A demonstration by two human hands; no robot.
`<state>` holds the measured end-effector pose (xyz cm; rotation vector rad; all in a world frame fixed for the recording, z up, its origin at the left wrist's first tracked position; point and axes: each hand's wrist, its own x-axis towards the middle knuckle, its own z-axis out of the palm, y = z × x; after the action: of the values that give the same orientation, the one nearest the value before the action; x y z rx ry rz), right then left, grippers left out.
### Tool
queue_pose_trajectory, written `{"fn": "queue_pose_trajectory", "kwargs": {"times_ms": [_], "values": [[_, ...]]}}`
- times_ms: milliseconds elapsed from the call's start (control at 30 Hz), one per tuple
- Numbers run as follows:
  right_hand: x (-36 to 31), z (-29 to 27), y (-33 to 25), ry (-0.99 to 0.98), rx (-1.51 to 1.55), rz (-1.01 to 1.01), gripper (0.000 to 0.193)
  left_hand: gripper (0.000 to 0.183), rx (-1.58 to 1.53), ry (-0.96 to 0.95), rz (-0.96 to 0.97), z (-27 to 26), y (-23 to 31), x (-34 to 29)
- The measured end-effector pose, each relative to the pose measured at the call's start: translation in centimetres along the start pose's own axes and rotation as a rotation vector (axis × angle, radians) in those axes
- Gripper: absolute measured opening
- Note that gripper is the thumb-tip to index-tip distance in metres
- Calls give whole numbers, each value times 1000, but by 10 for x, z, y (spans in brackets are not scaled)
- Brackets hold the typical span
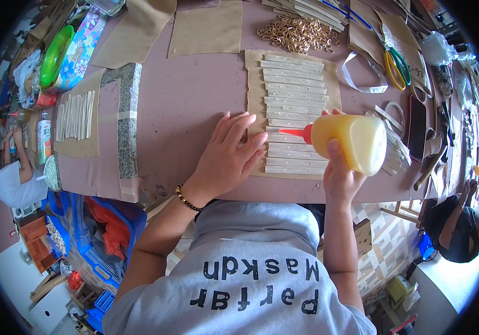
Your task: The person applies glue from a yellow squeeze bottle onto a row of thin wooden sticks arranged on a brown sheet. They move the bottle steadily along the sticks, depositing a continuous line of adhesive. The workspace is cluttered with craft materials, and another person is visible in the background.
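Observation:
My right hand (342, 167) is wrapped round a yellow squeeze bottle (356, 140) with a red nozzle, held tilted on its side. Its tip points left, over a row of flat pale strips (295, 103) lying side by side on a tan sheet (255, 78). Small shiny clear blobs, like glue, dot several strips. My left hand (231, 145), a beaded bracelet on its wrist, rests with spread fingers at the sheet's left edge, its fingertips near the strip ends. Nothing shows in it.
Gold metal rings (298, 34) lie heaped behind the sheet. Scissors (397, 70) with yellow and green handles and more strips (393, 142) lie to the right. At left, thin strips (75, 116) rest on another tan piece near a spray can (44, 137). Other people sit at both sides.

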<state>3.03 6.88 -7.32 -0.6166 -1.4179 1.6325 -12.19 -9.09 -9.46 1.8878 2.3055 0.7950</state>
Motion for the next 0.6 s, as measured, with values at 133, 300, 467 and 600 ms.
{"fn": "queue_pose_trajectory", "kwargs": {"times_ms": [133,300,467,600], "values": [[1,-7,-3,-7,-22,-19,49,30,-5,4,-8,-1,-1,-1],[2,0,-4,-29,25,-15,49,30,3,-13,-11,-3,1,0],[0,8,0,-34,8,20,49,30,-1,-2,-3,-1,0,0],[2,-17,-1,23,-1,-34,52,30,-18,8,-5,-1,0,-1]]}}
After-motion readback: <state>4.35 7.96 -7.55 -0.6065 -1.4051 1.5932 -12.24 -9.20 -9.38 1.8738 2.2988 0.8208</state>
